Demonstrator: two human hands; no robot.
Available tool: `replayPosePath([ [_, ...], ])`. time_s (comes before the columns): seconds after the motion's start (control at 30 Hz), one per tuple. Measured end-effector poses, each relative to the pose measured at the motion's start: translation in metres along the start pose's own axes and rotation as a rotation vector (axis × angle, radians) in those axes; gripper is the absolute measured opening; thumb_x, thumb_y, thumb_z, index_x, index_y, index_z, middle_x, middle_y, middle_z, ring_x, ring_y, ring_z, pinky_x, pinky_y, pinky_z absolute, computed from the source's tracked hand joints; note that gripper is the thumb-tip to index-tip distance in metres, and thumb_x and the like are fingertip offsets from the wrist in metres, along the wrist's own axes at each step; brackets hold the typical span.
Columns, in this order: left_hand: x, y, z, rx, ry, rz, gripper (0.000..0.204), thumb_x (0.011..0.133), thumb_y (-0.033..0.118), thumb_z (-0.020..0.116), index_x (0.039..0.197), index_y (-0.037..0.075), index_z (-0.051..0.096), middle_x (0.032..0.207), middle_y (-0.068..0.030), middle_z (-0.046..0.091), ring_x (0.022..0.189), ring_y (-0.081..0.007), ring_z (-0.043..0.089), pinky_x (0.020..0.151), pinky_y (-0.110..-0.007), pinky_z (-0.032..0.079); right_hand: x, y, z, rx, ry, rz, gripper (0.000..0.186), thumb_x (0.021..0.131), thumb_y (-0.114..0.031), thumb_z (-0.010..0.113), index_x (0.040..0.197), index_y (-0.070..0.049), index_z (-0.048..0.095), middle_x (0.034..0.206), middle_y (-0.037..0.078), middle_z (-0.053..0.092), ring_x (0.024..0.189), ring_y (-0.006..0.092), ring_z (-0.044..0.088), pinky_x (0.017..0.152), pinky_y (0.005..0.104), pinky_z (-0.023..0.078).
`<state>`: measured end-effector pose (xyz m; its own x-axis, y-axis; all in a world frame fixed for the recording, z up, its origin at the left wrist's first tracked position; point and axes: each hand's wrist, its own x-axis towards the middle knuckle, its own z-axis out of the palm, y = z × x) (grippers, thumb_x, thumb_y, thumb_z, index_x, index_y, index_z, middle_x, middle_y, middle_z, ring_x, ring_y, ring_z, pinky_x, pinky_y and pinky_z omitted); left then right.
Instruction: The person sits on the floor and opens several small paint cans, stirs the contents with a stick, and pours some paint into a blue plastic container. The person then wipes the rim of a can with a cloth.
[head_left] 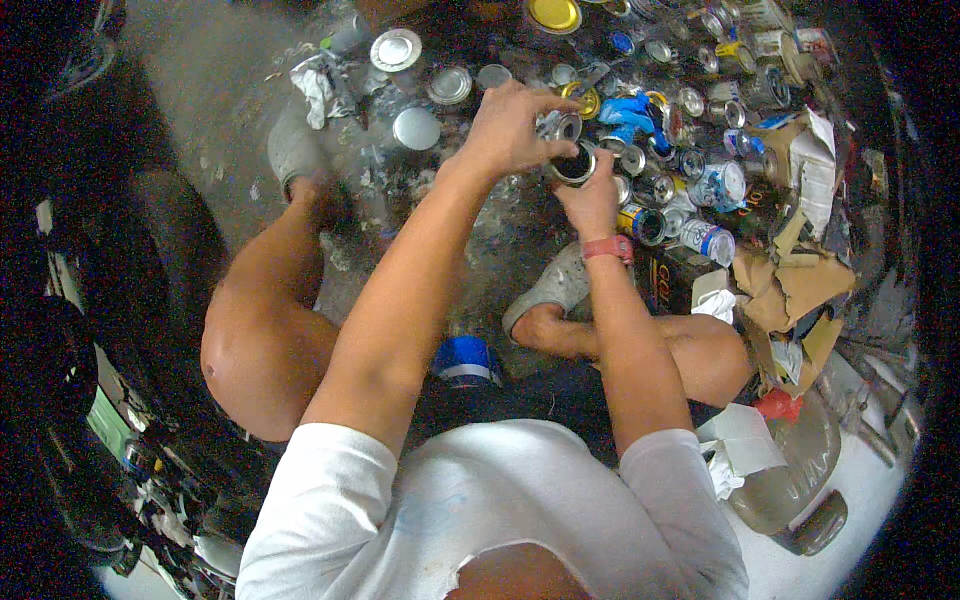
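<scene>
My right hand point(590, 195), with a red watch at the wrist, is closed around an open-topped metal can point(573, 167) with a dark inside. Just above and left of it is my left hand point(510, 130), its thumb and fingers spread apart. The left thumb reaches the rim of the dark can, and the forefinger stretches out past it. Between that thumb and forefinger shows a small silver can point(567, 127); whether the hand touches it, I cannot tell. Some fingertips of both hands are hidden.
Many cans crowd the floor to the right, with a blue plastic piece point(630, 116) among them. Round lids point(396, 49) lie ahead left. Torn cardboard point(790, 285) is at the right. A blue-and-white container point(466, 361) stands between my legs.
</scene>
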<state>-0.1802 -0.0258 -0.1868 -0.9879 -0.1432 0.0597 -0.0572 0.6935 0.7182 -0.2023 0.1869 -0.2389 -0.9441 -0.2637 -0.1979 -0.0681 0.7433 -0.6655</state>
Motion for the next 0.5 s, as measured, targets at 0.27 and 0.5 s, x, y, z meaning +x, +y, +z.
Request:
replayPosePath([
  [0.27,-0.008,0.019,0.032,0.469,-0.064,0.287,0.030,0.088,0.024,0.077,0.116,0.026,0.086,0.118,-0.0026,0.078,0.126,-0.0304,0.063,0.105,-0.046,0.048,-0.011,-0.003,0.033,0.102,0.157,-0.062,0.051,0.097,-0.006,0.071,0.144,-0.007,0.053,0.126,0.025,0.076,0.114,0.0446,0.074,0.096,0.0518,0.059],
  [0.5,-0.015,0.015,0.041,0.471,-0.100,0.287,0.029,0.091,0.020,0.072,0.117,0.025,0.085,0.124,-0.0035,0.074,0.125,-0.0299,0.062,0.103,-0.045,0.047,-0.020,-0.007,0.031,-0.072,0.161,-0.061,0.053,0.097,0.001,0.067,0.148,-0.006,0.052,0.122,0.029,0.076,0.113,0.0506,0.073,0.095,0.0576,0.058],
])
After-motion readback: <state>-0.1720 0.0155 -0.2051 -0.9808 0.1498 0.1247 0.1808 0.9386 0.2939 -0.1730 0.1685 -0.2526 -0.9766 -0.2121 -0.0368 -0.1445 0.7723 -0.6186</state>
